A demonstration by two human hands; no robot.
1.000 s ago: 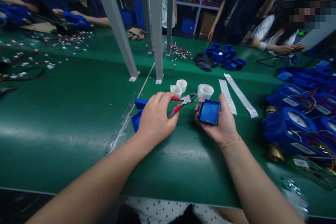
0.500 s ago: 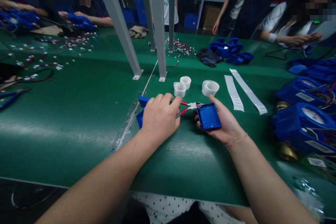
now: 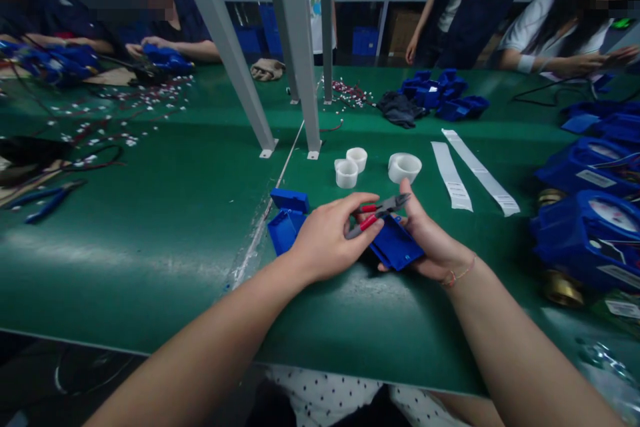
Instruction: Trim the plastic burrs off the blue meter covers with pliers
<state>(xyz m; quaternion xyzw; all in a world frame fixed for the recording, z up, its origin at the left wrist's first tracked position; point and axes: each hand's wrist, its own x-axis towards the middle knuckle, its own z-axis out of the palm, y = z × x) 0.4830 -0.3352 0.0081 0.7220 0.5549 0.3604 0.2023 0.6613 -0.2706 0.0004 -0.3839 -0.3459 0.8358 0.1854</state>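
Observation:
My left hand [image 3: 333, 237] is closed round the red-and-grey handles of a pair of diagonal cutters [image 3: 383, 210]. Their metal jaws point right, above the far edge of a shallow blue plastic box cover [image 3: 397, 245]. That cover lies in my right hand [image 3: 430, 240], its hollow side up, with the thumb raised beside the cutter jaws. Whether the jaws touch the plastic I cannot tell. Left of my left hand, more blue plastic box parts [image 3: 286, 230] rest on the table, partly covered by the hand.
Rolls of white tape [image 3: 346, 175] and label strips [image 3: 453, 177] lie beyond my hands on the green table [image 3: 165, 227]. Blue meters [image 3: 590, 233] with brass fittings stand at the right. Grey posts [image 3: 300, 60] rise ahead. Blue-handled pliers [image 3: 47, 200] lie left. Co-workers sit across.
The cutters have turned and moved right over the cover, their jaws now near my right thumb. The cover has tilted and rotated in my right hand. The camera view has shifted slightly.

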